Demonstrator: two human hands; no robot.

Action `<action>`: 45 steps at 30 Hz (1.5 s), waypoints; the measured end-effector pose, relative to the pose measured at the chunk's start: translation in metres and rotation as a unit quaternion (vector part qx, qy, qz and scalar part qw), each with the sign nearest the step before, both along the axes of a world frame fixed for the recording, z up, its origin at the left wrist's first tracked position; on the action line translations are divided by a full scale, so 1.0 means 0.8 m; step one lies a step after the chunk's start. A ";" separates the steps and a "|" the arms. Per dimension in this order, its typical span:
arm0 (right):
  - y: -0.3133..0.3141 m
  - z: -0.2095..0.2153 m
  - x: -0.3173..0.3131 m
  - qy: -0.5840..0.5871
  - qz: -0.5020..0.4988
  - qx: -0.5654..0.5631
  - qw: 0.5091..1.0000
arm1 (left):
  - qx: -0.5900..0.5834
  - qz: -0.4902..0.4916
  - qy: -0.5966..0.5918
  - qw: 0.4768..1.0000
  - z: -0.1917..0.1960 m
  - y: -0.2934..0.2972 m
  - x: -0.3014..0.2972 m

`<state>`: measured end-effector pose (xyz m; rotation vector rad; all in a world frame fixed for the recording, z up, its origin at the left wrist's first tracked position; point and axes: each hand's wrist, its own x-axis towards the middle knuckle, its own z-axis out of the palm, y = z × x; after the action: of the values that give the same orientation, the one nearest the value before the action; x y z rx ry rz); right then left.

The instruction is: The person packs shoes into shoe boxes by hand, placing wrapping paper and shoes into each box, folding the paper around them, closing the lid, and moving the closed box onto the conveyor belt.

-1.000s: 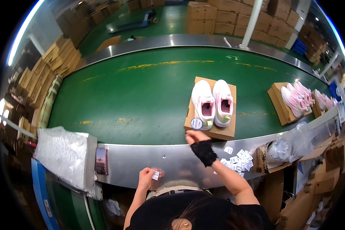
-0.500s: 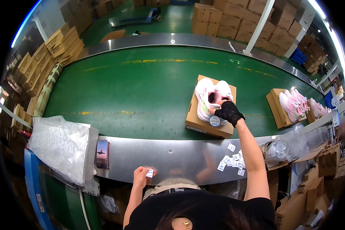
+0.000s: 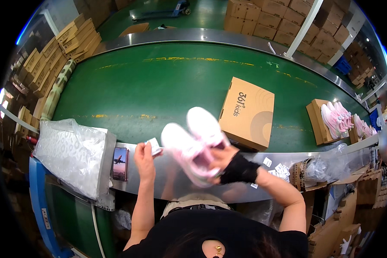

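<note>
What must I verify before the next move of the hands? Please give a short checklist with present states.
1. Right hand grips the pair of shoes: ok, both held.
2. Left hand holds white packet: ok, between the fingers.
3. Shoes empty inside: cannot tell, the openings are blurred and partly covered.
4. Brown box closed: ok, its top is covered.
5. Loose packets neatly stacked: not ok, they lie scattered on the metal ledge.
6. Phone apart from both hands: ok, it lies at the left.

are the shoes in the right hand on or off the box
Off: the right hand grips the shoes to the left of the box, whose lid shows nothing resting on it.
</note>
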<state>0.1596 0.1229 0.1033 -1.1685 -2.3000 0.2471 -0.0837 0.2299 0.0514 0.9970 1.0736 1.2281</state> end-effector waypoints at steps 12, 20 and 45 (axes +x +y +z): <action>0.019 -0.111 0.046 -0.053 -0.314 -0.193 0.928 | 0.128 -0.175 0.310 0.926 -0.096 -0.012 0.097; 0.010 -0.154 0.080 0.016 -0.433 0.149 0.889 | 0.089 -0.164 0.249 0.950 -0.082 0.009 0.124; -0.111 -0.283 0.118 0.719 -0.548 -0.198 0.378 | 0.234 0.392 0.460 0.762 -0.037 0.185 -0.304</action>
<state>0.2537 0.0344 -0.1232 -1.3916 0.2881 0.8240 -0.3271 0.3776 0.0215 1.7220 2.1776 1.7751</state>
